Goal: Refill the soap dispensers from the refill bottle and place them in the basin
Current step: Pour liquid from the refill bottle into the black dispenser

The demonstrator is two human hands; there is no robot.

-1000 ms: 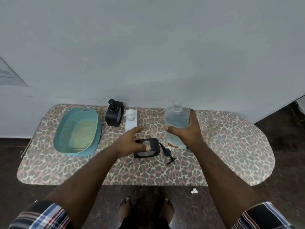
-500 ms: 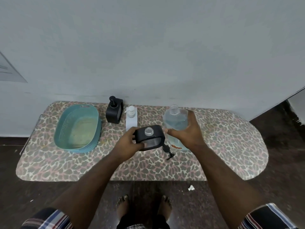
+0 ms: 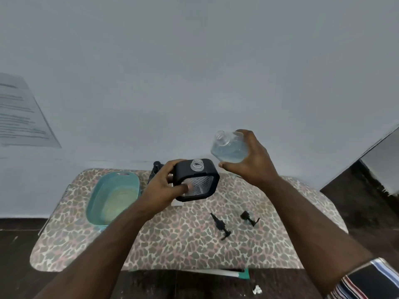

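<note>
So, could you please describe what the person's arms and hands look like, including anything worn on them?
Both forearms are bare, with no gloves, watch, rings or bands visible on the left hand or the right hand. A striped sleeve in dark, white, red and blue shows at the right arm, pushed up high. The left arm's sleeve is out of frame.

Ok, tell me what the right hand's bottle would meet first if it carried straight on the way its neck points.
The right hand tilts the refill bottle up and left. Along that line nothing shows but bare wall. The open black dispenser in the left hand sits lower, seemingly off that line, though depth is unclear.
</note>
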